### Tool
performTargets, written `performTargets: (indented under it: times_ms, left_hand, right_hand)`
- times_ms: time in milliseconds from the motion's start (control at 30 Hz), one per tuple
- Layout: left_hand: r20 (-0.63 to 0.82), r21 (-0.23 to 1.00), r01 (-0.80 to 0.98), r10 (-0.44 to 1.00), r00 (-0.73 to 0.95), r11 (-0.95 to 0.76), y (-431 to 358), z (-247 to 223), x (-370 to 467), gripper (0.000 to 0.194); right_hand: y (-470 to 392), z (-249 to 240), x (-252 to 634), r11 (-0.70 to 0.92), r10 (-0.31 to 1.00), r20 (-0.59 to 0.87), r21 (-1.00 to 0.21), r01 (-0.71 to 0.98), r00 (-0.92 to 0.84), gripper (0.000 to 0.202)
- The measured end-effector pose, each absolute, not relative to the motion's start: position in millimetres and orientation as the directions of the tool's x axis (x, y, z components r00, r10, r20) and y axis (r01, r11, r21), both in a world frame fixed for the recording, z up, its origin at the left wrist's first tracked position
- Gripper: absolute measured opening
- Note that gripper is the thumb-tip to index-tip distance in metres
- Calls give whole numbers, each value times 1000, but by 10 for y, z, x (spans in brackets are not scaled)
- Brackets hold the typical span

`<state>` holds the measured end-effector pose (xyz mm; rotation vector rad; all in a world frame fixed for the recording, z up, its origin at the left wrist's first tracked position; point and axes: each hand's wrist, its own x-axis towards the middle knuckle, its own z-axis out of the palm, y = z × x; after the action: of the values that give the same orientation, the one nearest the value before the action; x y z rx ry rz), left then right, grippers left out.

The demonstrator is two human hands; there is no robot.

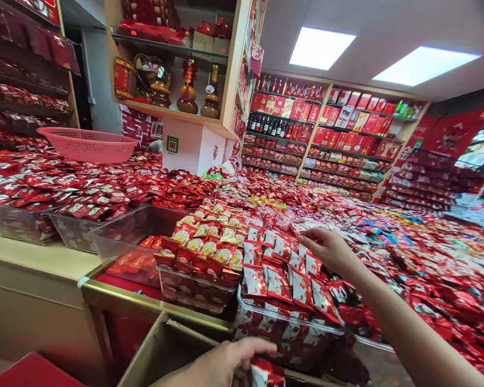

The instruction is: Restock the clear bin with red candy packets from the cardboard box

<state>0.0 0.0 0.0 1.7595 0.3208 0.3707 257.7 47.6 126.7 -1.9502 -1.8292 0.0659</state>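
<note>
My right hand [328, 248] reaches over a clear bin [290, 325] heaped with red-and-white snack packets [280, 282], fingertips touching the top packets; whether it grips one I cannot tell. My left hand [221, 365] is low at the bottom edge, over an open cardboard box [161, 349], fingers curled on red-and-white packets [266, 372] like those in the bin. To the left of that bin stands another clear bin [193, 285] full of red-and-yellow packets [210, 242].
A nearly bare clear bin [125, 236] sits at left on a steel-edged counter [145, 303]. A pink basket [86, 144] rests on packet piles at back left. Red sweets cover the whole display; shelves of red boxes and bottles [318, 129] line the far wall.
</note>
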Motion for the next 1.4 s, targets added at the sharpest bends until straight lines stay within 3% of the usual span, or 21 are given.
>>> performTargets:
  times_ms: [67,133,300,533,767,833,1067,1400]
  left_hand:
    - [154,981,-193,518,841,21,-89,147,15,70]
    - [191,943,-316,613,766,101,-159,247,26,74]
    - [177,921,-363,680,712,140,-207,235,31,75]
    - [50,943,-249,645,763,222,-141,265,1,70]
    - [8,983,-137,707,707,125,-101,276,-12,69]
    - [32,987,-134,716,697,86,-81,248,-13,68]
    - [65,984,-165,749,659,60,-6,140,-18,68]
    - [97,990,-142,742,664,-2,12,110,-24,63]
  right_hand:
    - [108,1237,2313,143,983,181,-624,768,-35,36]
    - [-222,1157,2070,161,984,75,-759,631,-160,33]
    - [-513,859,1776,132,970,-4,-829,543,-243,28]
    - [-442,609,1801,57,989,-6,-906,420,-149,32]
    - [-276,971,2071,162,926,327,-796,583,190,24]
    - [-29,1107,2219,186,894,398,-747,638,206,21]
    - [679,1147,2307,89,965,251,-598,796,80,9]
    - [712,1059,2264,24,968,239,-375,927,72,15]
